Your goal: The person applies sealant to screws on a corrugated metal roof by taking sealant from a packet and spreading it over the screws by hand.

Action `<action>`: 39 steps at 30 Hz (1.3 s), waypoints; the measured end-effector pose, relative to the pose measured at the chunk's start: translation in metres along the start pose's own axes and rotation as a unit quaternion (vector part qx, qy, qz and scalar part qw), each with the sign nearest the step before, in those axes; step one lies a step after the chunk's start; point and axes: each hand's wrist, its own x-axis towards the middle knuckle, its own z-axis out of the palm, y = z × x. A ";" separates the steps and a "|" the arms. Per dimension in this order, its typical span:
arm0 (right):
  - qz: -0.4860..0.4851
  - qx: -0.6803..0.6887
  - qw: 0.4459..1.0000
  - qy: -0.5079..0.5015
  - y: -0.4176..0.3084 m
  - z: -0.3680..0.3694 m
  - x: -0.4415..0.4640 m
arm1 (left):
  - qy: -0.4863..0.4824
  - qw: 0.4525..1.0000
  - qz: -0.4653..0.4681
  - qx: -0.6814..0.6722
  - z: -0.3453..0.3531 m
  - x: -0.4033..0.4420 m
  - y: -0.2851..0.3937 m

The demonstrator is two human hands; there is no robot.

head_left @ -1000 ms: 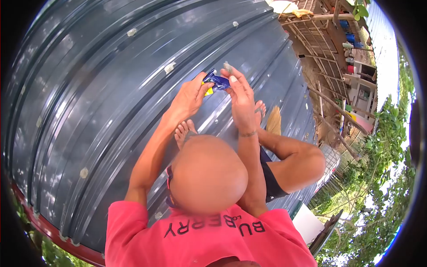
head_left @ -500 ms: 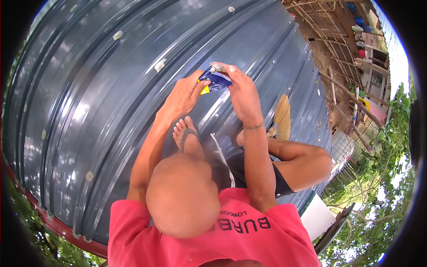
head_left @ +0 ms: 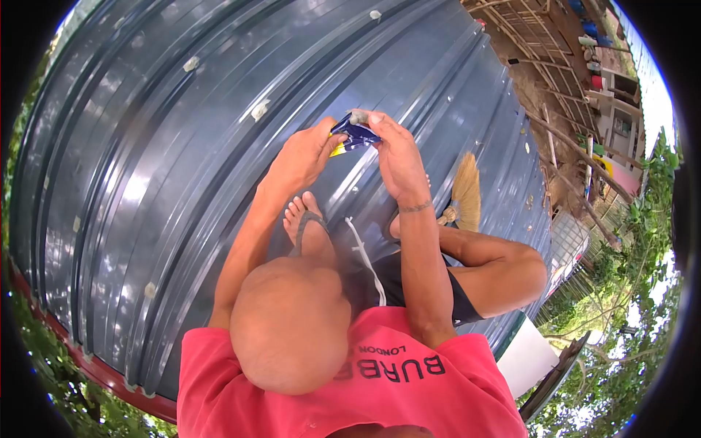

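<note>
A blue and yellow foil packet (head_left: 358, 137) is held between both hands above the ribbed metal roof (head_left: 219, 153). My left hand (head_left: 301, 153) pinches its left, yellow side between thumb and fingers. At the right end, my right hand (head_left: 399, 157) grips the packet, with the thumb near its upper edge. A lump of greyish paste (head_left: 358, 117) sits at the top of the packet by the right fingertips. The print on the packet is too small to read.
Whitish dabs, such as one sealant-like blob (head_left: 259, 110), dot the roof ribs. A straw broom (head_left: 464, 193) lies right of my right forearm. My sandalled foot (head_left: 312, 233) rests on the roof. Wooden poles (head_left: 584, 157) and leafy branches (head_left: 642, 212) stand beyond the right edge.
The packet has become more bent and creased between my hands, showing less of its flat blue face. My right fingers have shifted slightly down and left. Both hands keep their hold.
</note>
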 end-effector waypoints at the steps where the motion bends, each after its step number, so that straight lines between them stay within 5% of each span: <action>1: -0.005 -0.005 1.000 0.003 0.001 0.000 0.000 | 0.003 1.000 0.003 0.014 0.001 0.000 -0.001; 8: -0.008 -0.009 1.000 0.026 0.000 -0.004 -0.008 | 0.034 0.992 0.013 0.120 0.006 -0.001 -0.001; 11: -0.062 0.136 0.988 0.036 -0.017 -0.027 -0.022 | 0.014 0.980 -0.050 0.191 0.009 0.000 -0.034; 17: -0.289 0.036 0.926 0.241 -0.085 -0.143 -0.038 | -0.008 0.990 -0.085 0.108 0.003 -0.018 -0.068; 20: -0.284 -0.002 0.889 0.360 -0.101 -0.192 -0.032 | -0.055 0.986 -0.157 0.024 0.004 -0.014 -0.079; 24: -0.292 -0.035 0.880 0.372 -0.106 -0.199 -0.024 | -0.031 0.978 -0.189 -0.088 0.024 0.011 -0.095; 28: -0.227 -0.031 0.903 0.364 -0.080 -0.197 -0.005 | 0.006 0.982 -0.160 -0.099 0.062 0.055 -0.103; 30: -0.174 -0.036 0.912 0.370 -0.058 -0.206 0.010 | 0.039 0.991 0.021 0.126 0.087 0.079 -0.163; 32: -0.130 -0.066 0.920 0.365 -0.034 -0.216 0.024 | 0.017 0.990 0.058 0.130 0.077 0.108 -0.152; 39: -0.014 -0.223 0.908 0.355 0.070 -0.285 0.089 | -0.012 0.963 0.040 0.265 0.086 0.154 -0.155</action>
